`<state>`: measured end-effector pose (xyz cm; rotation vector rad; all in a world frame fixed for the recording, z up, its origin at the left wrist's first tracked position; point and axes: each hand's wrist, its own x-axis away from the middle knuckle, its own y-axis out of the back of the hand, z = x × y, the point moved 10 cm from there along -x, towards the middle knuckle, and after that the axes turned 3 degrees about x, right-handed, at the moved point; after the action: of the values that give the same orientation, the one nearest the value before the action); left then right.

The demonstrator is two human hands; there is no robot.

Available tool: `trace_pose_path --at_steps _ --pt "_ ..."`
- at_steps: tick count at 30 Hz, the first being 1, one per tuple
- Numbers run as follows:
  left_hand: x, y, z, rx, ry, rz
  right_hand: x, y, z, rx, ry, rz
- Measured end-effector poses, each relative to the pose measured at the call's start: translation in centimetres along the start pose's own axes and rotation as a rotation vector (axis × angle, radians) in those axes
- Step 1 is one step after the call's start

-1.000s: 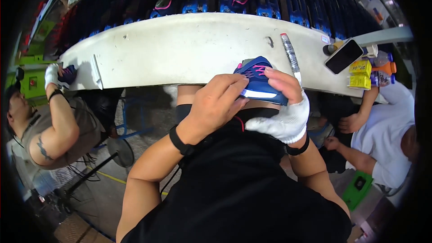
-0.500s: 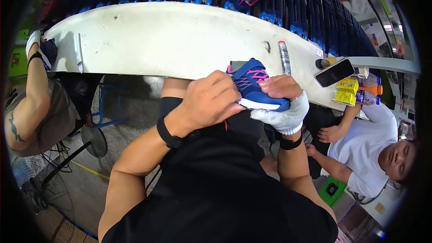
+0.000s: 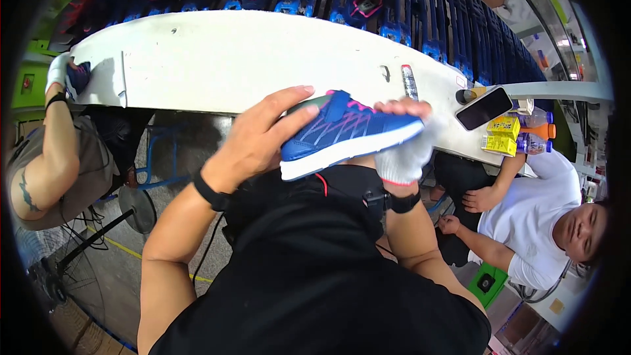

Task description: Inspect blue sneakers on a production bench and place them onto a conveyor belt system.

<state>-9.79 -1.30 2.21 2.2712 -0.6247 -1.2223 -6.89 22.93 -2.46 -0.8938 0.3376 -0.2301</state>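
Note:
A blue sneaker with pink laces, a strap and a white sole is held side-on above my lap, its toe to the right. My right hand, in a white glove with bare fingertips, is closed around the toe and blurred by motion. The heel end is in my bare left hand, whose fingers stretch over the collar and the grey-green opening. The palm side of this hand is hidden.
A white table curves ahead, with a small tube-like tool, a phone, yellow cartons and bottles at the right. Beyond it, blue racks carry more shoes. Co-workers sit left and right; a gloved hand touches another shoe.
The sneaker has turned from toe toward me to side-on, sole edge facing me. My left hand has moved left from the sole edge to the heel; my right hand stays at the toe.

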Motion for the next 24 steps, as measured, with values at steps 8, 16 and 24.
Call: trace_pose_path --at_steps 8,16,24 --pt "-6.8 1.2 2.3 0.122 0.212 0.284 -3.5 -8.4 -4.3 0.926 0.002 0.652" --pt "-7.1 -0.2 6.0 0.189 0.574 0.394 -5.5 -5.2 -5.3 0.523 0.174 0.194" --pt "-8.3 -0.9 7.1 0.119 0.582 0.368 -6.2 -5.8 -5.2 0.726 0.152 0.239"
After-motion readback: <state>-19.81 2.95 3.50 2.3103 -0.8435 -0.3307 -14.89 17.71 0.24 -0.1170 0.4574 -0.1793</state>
